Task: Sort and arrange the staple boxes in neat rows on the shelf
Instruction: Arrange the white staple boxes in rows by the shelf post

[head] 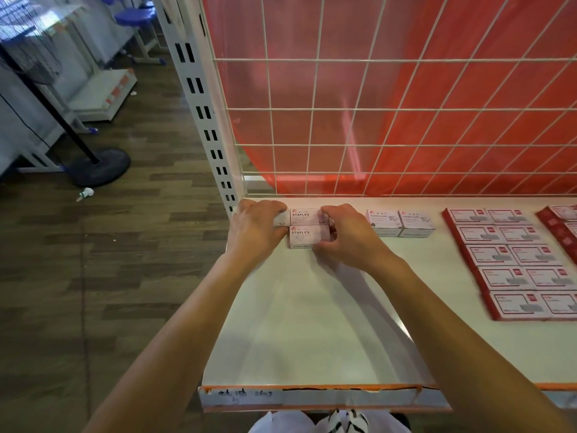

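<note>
Two staple boxes (307,235) marked STAPLES lie touching, one behind the other, at the far left corner of the white shelf (312,323). The left hand (256,228) curls round their left side. The right hand (346,237) curls round their right side, its thumb at the near box's front. Paper clip boxes (401,221) sit near on the right, then rows of red-edged flat packs (512,264). A white wire grid (390,109) over a red sheet (421,85) backs the shelf.

hands: left hand (256,226), right hand (346,235), both bare | arms: bare from the fingers back to the frame edge | clothing: white garment (274,425) far behind the fingers, at the body | pattern: black-and-white striped patch (346,420) on it, behind the right fingers
</note>
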A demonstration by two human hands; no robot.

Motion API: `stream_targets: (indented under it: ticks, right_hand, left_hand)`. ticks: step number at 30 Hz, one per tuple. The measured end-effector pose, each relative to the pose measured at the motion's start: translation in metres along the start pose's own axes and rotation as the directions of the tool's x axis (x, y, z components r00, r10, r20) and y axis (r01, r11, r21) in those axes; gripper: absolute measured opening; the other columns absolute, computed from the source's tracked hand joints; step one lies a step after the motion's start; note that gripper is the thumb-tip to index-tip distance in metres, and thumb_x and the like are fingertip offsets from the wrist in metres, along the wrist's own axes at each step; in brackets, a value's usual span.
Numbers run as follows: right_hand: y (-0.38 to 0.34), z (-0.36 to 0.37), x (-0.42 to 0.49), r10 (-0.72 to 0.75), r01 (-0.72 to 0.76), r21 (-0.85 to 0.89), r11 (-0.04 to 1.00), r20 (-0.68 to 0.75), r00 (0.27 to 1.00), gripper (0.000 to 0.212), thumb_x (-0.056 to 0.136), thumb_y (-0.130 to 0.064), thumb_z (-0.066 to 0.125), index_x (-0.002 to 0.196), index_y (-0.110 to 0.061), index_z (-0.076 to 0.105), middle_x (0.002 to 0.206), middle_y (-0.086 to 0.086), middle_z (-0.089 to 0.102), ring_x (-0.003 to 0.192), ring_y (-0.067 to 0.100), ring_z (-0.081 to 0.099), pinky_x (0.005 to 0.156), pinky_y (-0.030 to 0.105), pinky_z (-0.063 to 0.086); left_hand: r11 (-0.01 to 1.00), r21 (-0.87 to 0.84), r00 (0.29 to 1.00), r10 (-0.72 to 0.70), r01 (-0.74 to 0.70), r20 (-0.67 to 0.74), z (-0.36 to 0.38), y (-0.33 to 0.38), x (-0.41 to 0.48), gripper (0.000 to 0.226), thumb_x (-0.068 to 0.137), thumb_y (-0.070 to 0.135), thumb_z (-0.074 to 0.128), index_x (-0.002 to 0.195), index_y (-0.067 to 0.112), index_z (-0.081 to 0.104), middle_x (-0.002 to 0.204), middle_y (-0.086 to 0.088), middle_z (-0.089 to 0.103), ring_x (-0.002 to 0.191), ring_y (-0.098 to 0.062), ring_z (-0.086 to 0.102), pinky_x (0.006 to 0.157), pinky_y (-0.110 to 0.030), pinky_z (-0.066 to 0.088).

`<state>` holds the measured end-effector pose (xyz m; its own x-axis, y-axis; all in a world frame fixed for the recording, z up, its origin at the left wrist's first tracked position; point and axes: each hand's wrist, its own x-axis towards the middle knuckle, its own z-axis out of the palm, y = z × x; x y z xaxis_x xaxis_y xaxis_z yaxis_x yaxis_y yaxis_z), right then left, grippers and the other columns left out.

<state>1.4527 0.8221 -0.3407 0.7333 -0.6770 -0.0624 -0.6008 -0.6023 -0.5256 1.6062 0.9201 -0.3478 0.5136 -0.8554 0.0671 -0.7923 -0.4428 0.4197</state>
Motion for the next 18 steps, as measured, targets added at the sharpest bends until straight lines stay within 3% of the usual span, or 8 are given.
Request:
stream_targets:
  ticks: [3,5,7,11,15,18]
  right_hand:
    - [0.0,-0.004,0.001,-0.001,0.002,-0.014,1.0,0.051,0.999,0.047,0.079,-0.026,0.07,0.12,-0.014,0.05,0.121,0.006,0.045,0.098,0.018,0.044,0.085,0.03,0.038]
    - [0.001,-0.003,0.002,0.024,-0.023,-0.004,1.0,0.078,0.997,0.06,0.077,-0.03,0.071,0.129,-0.016,0.045,0.131,0.005,0.036,0.111,0.021,0.044,0.1,0.041,0.037]
    - [0.0,-0.001,0.004,0.022,-0.021,-0.013,1.0,0.083,0.996,0.063,0.074,-0.036,0.073,0.127,-0.018,0.046,0.138,0.002,0.031,0.12,0.023,0.041,0.104,0.05,0.033]
    - [-0.003,-0.002,0.007,0.012,-0.009,-0.031,0.999,0.092,0.996,0.053,0.074,-0.038,0.074,0.116,-0.014,0.053,0.129,0.001,0.041,0.112,0.022,0.043,0.098,0.043,0.038]
    - [-0.001,-0.001,0.008,0.006,-0.004,-0.032,0.999,0.079,0.997,0.045,0.074,-0.037,0.073,0.109,-0.016,0.054,0.119,0.0,0.046,0.106,0.022,0.045,0.099,0.047,0.037]
    - [0.0,0.002,0.009,0.027,-0.025,-0.031,0.999,0.067,0.997,0.034,0.075,-0.036,0.071,0.096,-0.02,0.05,0.108,0.001,0.051,0.098,0.021,0.047,0.091,0.042,0.041]
  left_hand:
    - [0.997,0.077,0.999,0.017,-0.02,0.039,0.002,-0.001,0.003,0.043,0.089,0.04,0.06,0.132,0.037,0.052,0.127,0.007,0.058,0.122,-0.025,0.041,0.09,-0.039,0.039]
    - [0.991,0.13,0.993,0.02,-0.035,0.114,0.001,0.0,0.006,0.045,0.093,0.043,0.052,0.137,0.04,0.044,0.132,0.007,0.052,0.126,-0.025,0.035,0.094,-0.04,0.035]
    - [0.986,0.158,0.985,0.015,-0.043,0.172,0.0,0.003,0.009,0.047,0.095,0.044,0.049,0.14,0.042,0.039,0.133,0.006,0.047,0.128,-0.023,0.03,0.098,-0.042,0.032]
    - [0.981,0.189,0.982,0.007,-0.044,0.191,-0.001,0.004,0.012,0.047,0.095,0.043,0.049,0.141,0.041,0.038,0.134,0.005,0.045,0.129,-0.024,0.03,0.098,-0.044,0.032]
    - [0.978,0.201,0.983,0.012,-0.049,0.181,0.0,0.005,0.01,0.048,0.094,0.041,0.05,0.14,0.038,0.039,0.136,0.004,0.044,0.129,-0.025,0.032,0.098,-0.045,0.033]
    - [0.981,0.191,0.983,0.004,-0.04,0.183,0.0,0.005,0.01,0.047,0.094,0.041,0.05,0.14,0.038,0.039,0.137,0.004,0.044,0.128,-0.024,0.033,0.098,-0.045,0.033]
